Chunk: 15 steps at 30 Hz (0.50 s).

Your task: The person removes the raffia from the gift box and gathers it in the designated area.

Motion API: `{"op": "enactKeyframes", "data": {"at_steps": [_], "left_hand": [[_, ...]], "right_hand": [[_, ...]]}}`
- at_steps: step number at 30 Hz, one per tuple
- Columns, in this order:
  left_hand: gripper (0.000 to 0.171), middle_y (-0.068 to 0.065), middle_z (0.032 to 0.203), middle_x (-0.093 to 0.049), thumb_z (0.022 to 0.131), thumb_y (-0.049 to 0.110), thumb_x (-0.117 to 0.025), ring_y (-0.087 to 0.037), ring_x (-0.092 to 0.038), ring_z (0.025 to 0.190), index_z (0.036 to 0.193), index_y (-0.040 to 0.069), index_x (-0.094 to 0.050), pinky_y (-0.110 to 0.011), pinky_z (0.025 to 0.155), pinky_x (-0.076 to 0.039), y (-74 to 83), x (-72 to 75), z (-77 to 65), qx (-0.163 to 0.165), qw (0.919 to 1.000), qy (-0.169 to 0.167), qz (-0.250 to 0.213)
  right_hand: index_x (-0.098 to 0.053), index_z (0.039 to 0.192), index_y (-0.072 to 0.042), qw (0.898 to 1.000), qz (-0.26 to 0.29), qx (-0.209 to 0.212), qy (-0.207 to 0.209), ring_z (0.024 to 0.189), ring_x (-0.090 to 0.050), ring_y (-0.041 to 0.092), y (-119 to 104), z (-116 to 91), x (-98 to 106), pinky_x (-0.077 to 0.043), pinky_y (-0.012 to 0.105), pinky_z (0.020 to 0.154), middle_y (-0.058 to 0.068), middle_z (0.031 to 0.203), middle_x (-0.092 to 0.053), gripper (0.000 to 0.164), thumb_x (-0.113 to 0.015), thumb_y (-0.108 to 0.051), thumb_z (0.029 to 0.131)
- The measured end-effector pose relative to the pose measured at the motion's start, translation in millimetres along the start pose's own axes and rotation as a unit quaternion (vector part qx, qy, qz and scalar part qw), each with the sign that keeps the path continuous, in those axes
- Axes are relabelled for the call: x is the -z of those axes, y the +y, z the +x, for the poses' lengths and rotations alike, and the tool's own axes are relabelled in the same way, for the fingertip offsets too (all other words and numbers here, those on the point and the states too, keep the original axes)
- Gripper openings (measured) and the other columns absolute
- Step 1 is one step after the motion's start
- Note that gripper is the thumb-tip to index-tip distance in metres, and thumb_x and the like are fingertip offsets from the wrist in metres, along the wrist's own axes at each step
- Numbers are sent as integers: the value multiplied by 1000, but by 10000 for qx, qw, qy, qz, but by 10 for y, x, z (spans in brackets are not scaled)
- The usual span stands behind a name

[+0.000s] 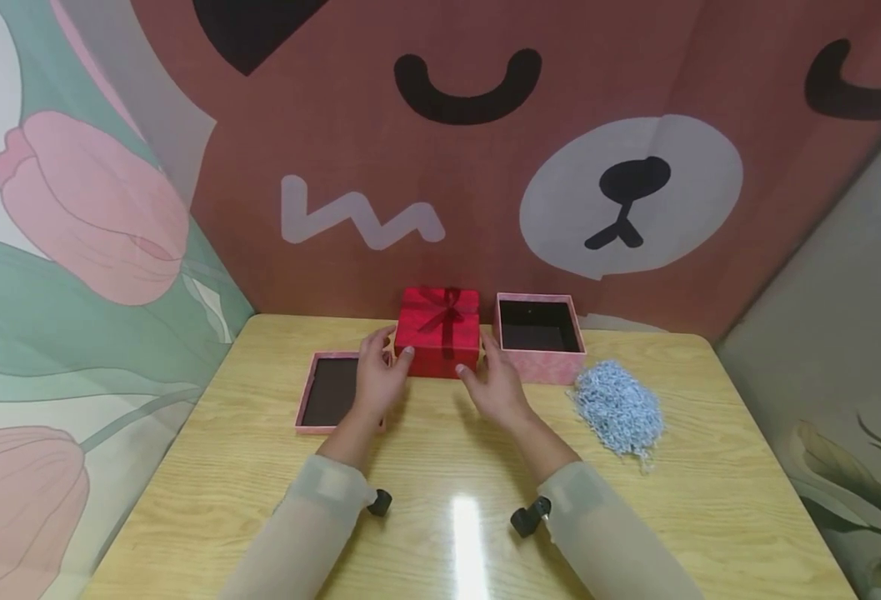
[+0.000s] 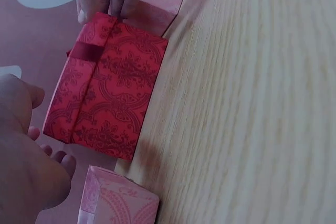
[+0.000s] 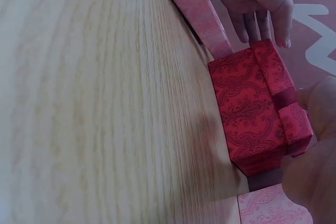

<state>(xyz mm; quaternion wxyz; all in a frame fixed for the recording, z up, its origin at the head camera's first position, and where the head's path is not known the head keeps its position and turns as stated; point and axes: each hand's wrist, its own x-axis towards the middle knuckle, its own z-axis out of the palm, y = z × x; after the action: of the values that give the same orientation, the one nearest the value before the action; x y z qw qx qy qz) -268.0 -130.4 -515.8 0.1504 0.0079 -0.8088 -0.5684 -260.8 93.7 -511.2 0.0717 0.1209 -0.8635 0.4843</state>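
A red patterned gift box (image 1: 437, 358) with a dark red ribbon bow on its lid stands at the back of the table, lid on. To its left is my left hand (image 1: 380, 375), fingers loosely bent; in the left wrist view a gap shows between this hand (image 2: 31, 166) and the box (image 2: 115, 87). My right hand (image 1: 496, 387) is at the box's right side, fingers relaxed and thumb toward the front. In the right wrist view its fingers (image 3: 315, 150) lie close against the box (image 3: 247, 108); whether they touch is unclear.
An open pink box (image 1: 545, 367) with a dark inside stands right of the red one. Left lies a shallow pink lid (image 1: 327, 396), dark inside facing up, partly behind my left hand. Pale blue shredded paper (image 1: 620, 408) is heaped at the right. A printed cloth (image 1: 470, 167) hangs behind the table.
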Motion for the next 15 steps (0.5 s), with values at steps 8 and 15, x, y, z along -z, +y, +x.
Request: {"op": "enactKeyframes", "data": {"at_steps": [8, 15], "left_hand": [[63, -14, 157, -42, 102, 28, -68, -33, -46, 139, 156, 8, -44, -46, 116, -42, -38, 16, 92, 195, 9984, -510, 136], [67, -14, 161, -40, 101, 26, -68, -32, -45, 142, 160, 10, -41, -46, 114, -44, -37, 23, 127, 43, 9973, -677, 288]], "right_hand": [[-20, 166, -7, 9990, -111, -360, -226, 141, -49, 36, 23, 108, -52, -42, 46, 116, 17, 160, -43, 87, -71, -28, 99], [-13, 167, -11, 9987, -299, -348, -221, 147, -41, 35, 51, 206, -82, -34, 47, 122, 15, 165, -35, 90, -69, -30, 99]]}}
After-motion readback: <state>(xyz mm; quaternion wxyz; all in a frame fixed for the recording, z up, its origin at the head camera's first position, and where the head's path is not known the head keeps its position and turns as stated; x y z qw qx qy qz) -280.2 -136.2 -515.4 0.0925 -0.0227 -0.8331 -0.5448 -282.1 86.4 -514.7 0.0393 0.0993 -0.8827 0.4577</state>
